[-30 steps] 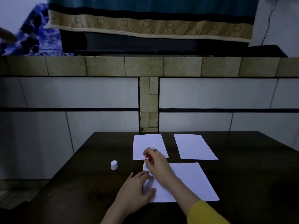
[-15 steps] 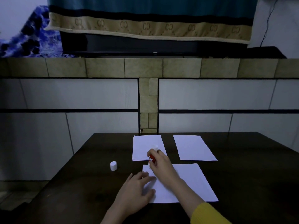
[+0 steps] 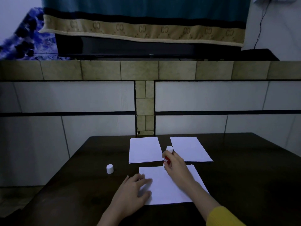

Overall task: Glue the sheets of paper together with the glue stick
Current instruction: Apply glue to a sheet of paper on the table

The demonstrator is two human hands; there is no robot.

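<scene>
The right hand (image 3: 176, 167) pinches the glue stick (image 3: 167, 156) at the far edge of the near sheet (image 3: 172, 188), lower centre; the left hand (image 3: 132, 193) presses it flat, fingers spread. Gluing seems only begun; both far sheets (image 3: 145, 149) lie unjoined.

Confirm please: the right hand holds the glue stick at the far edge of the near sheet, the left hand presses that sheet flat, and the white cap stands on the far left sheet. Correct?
Not quite. The head view shows the white cap standing on the bare table, left of the sheets. The rest holds: right hand holds glue stick, left hand presses near sheet.
</scene>
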